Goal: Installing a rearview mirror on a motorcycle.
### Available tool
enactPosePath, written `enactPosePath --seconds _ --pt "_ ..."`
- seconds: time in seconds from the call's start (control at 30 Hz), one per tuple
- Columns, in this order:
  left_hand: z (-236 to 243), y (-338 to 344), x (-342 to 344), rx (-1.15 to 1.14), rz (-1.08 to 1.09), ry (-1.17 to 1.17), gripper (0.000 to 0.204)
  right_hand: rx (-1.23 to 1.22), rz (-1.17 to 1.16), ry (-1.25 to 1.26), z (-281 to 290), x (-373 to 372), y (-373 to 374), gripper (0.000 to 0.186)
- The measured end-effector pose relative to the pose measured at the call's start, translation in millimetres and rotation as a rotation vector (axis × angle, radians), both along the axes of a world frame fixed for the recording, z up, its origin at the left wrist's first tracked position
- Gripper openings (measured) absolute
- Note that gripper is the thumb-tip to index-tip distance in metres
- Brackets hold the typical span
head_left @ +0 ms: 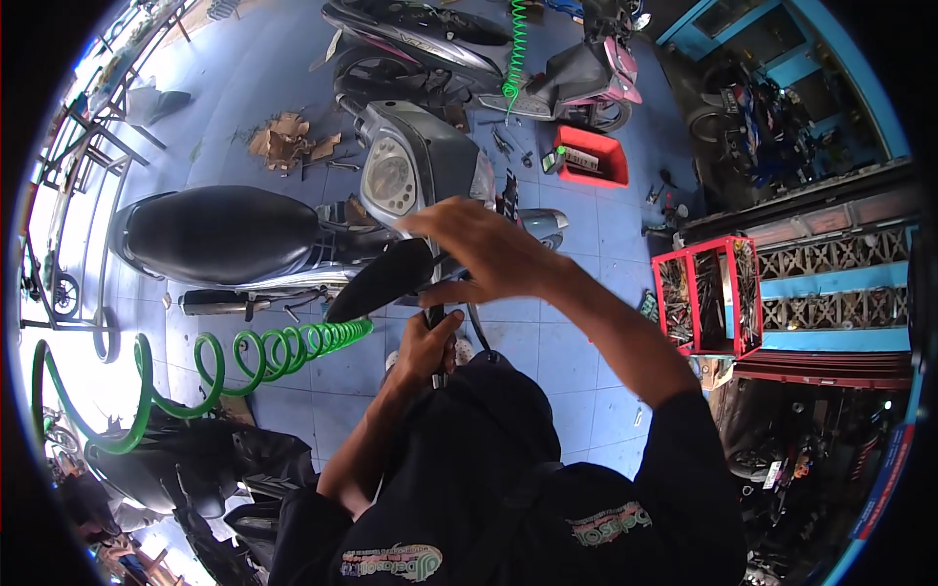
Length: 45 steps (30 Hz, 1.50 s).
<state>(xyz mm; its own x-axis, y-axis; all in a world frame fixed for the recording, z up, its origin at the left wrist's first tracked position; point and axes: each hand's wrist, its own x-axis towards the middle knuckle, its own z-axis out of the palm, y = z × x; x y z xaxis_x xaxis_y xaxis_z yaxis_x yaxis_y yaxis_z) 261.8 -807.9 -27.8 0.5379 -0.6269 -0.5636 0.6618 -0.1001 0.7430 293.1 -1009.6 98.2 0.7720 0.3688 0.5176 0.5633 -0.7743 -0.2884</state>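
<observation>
A grey motor scooter stands across the floor before me, its round instrument panel (pixel 393 177) just beyond my hands. My left hand (pixel 426 344) is closed round the near handlebar grip, whose silver end (pixel 440 381) shows below the fist. My right hand (pixel 479 249) arches over the inner end of a black side mirror (pixel 383 281), thumb on the near side and fingers on the far side. Its fingertips are slightly smeared, and the mirror's mount is hidden under the palm. A thin dark lever (pixel 480 329) curves beside the grip, to the right of my left hand.
The black seat (pixel 225 232) extends left. A green coiled hose (pixel 278 352) runs across the lower left. A red bin (pixel 592 156) stands beyond the scooter; a red tool rack (pixel 707 296) is at right. Cardboard (pixel 291 142) and loose tools lie near another scooter (pixel 430 44).
</observation>
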Motion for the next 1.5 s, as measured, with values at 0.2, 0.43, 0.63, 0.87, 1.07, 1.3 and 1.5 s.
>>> enactPosePath --seconds 0.2,0.43,0.63,0.87,1.07,1.3,1.5 --pt "0 4 1 0.015 0.007 -0.045 0.041 0.227 0.164 0.585 -32 63 31 0.072" --pt "-4 11 1 0.036 0.022 -0.107 0.044 -0.24 -0.363 -0.212 -16 86 18 0.032" --pt "4 15 0 0.077 0.042 -0.084 0.043 -0.712 -0.074 0.233 5 99 -42 0.06" --pt "1 20 5 0.076 0.011 -0.074 0.041 -0.647 -0.393 0.654 39 34 -51 0.066" --pt "0 21 8 0.065 -0.02 -0.081 0.041 -0.523 -0.328 0.873 50 10 -49 0.063" --pt "-8 19 7 0.057 -0.015 -0.047 0.037 -0.298 -0.225 1.234 32 -15 -31 0.06" --pt "-16 18 6 -0.018 -0.013 -0.105 0.032 0.47 -0.352 0.82 -5 -63 30 0.093"
